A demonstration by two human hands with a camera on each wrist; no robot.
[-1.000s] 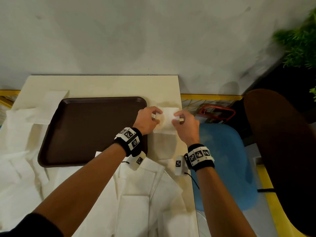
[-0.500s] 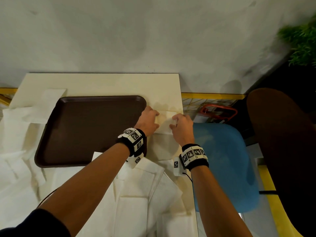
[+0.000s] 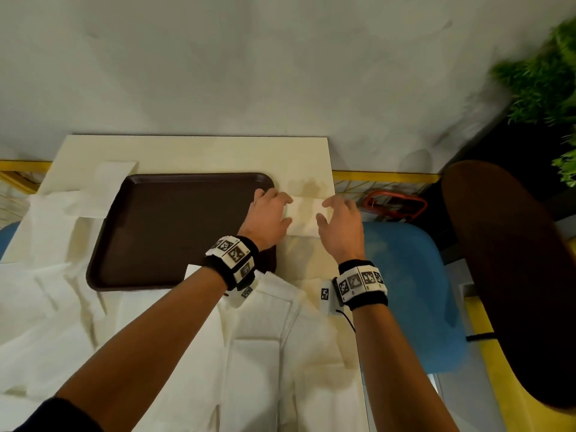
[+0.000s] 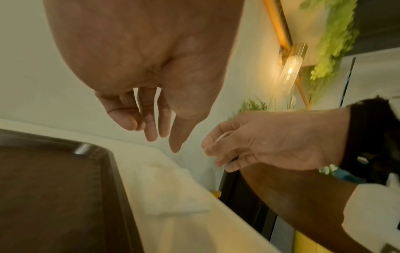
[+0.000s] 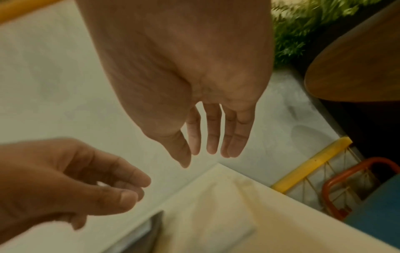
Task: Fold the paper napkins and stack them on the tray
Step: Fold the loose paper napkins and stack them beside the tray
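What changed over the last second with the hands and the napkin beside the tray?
Both hands let go: the left hand and right hand were pinching the folded napkin and now hover open just above it. The napkin lies flat on the table right of the tray, which stayed empty.

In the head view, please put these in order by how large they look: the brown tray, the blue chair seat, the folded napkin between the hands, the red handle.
1. Brown tray
2. Blue chair seat, though it lies lower than the table, so its true size is unsure
3. Folded napkin
4. Red handle, partly hidden, looks close to the napkin
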